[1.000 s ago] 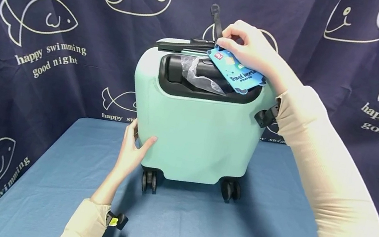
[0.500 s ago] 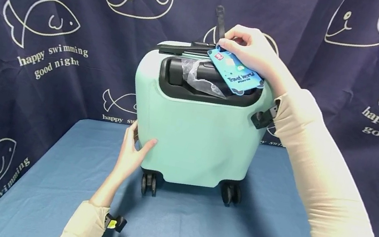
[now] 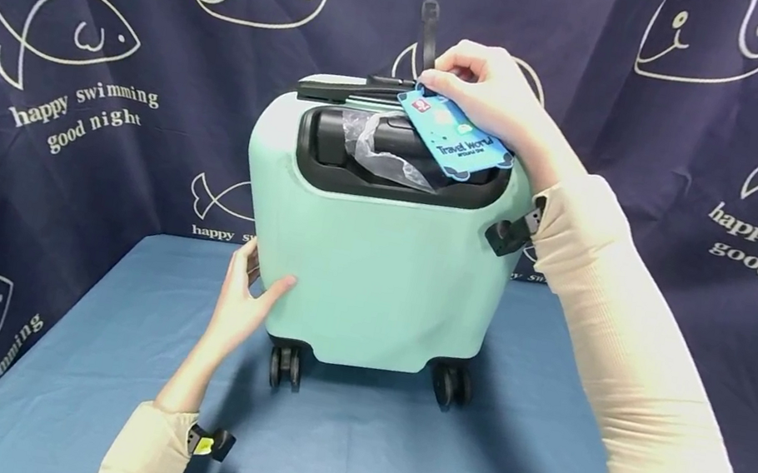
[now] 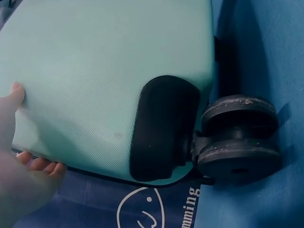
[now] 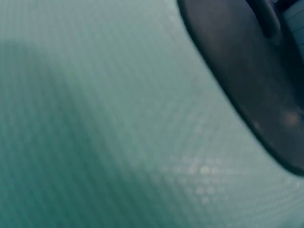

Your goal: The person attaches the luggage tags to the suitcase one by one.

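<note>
A mint-green suitcase (image 3: 379,279) stands upright on its black wheels. My left hand (image 3: 238,311) grips its lower left edge, thumb on the front face and fingers round the side; the left wrist view shows this hand (image 4: 28,180) near a wheel (image 4: 240,164). On top, my right hand (image 3: 490,100) pinches a black strap (image 3: 427,38) whose buckled end sticks up. A blue luggage tag (image 3: 453,138) hangs under those fingers, over the recess with the black pull handle (image 3: 400,137). The right wrist view holds only the shell (image 5: 114,114) and the recess rim (image 5: 237,71), close and blurred.
Blue cloth (image 3: 341,450) covers the table under the suitcase. A dark blue curtain (image 3: 374,7) with fish and whale drawings hangs behind and at both sides. Clear plastic wrap (image 3: 378,154) clings to the pull handle. A black carry handle (image 3: 332,91) lies along the top.
The whole scene shifts slightly left in the head view. Both hands keep their places on the suitcase and the strap; the strap's free end stands a little more upright.
</note>
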A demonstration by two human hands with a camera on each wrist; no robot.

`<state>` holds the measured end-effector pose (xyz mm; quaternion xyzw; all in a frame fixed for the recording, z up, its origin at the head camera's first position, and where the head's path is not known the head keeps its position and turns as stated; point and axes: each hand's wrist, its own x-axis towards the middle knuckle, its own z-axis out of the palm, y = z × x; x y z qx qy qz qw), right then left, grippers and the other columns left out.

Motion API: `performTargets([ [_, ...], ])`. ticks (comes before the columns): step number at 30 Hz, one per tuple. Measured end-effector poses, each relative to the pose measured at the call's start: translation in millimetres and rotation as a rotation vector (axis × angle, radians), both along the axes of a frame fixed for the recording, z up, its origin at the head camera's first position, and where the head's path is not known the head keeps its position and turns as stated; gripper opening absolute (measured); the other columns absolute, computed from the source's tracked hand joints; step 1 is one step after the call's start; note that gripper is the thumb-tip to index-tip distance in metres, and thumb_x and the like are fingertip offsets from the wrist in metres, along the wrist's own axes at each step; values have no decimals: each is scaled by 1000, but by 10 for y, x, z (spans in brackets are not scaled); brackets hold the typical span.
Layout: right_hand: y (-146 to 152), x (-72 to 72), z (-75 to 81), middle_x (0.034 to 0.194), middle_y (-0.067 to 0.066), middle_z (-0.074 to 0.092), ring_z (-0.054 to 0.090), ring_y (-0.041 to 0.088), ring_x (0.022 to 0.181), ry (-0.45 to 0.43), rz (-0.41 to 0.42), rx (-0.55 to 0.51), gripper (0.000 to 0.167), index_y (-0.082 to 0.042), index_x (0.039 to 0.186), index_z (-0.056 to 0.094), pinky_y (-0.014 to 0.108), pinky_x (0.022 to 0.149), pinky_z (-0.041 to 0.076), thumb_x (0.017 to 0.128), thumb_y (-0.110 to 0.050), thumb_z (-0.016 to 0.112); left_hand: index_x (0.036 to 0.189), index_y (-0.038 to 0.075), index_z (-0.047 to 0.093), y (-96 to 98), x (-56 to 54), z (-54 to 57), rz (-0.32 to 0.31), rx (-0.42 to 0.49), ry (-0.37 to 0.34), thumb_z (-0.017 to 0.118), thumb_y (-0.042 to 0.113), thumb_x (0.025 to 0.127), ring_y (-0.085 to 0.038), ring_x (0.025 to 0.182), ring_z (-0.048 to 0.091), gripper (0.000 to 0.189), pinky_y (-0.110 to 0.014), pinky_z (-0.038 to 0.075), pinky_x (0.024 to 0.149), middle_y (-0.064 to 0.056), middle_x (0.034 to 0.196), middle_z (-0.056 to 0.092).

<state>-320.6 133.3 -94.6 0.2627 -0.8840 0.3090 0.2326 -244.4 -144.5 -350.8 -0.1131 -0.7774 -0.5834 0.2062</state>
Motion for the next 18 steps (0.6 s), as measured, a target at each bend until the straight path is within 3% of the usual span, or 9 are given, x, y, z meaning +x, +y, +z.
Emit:
performTargets([
  [3,-7,5,0,77,-11,53,44,6,74,-9,-8,-8,22,-14,88,66,18,68,30,88,-36,62,144,7,26,-21,5,36,4,2,-30,70,15,84,-27,125,40,74,-39,29,111,-16,134,36],
  [6,-6,13,-12,78,-11,54,45,6,74,-22,-2,-22,22,-14,89,67,18,68,31,88,-35,63,143,9,28,-84,-64,-24,-4,9,-37,69,19,85,-25,125,40,72,-40,30,110,-13,136,36],
  [9,-14,10,-32,79,-11,55,46,6,75,-36,17,-35,23,-12,91,68,18,69,31,88,-34,63,144,8,26,-132,-81,-12,-26,27,-35,61,20,91,-27,128,39,65,-42,31,109,-14,140,34],
  [14,-25,7,-33,81,-10,55,46,6,76,-41,28,-33,24,-11,93,68,17,70,32,88,-33,63,144,6,29,-180,-117,113,-19,37,40,46,17,97,-23,124,44,51,-31,36,102,-15,140,39],
  [18,-7,23,-2,82,-9,56,46,6,77,-35,11,-23,26,-10,95,68,17,71,32,89,-34,62,141,4,36,-177,-157,272,4,32,125,44,16,98,-8,113,48,45,-17,36,93,-15,135,45],
])
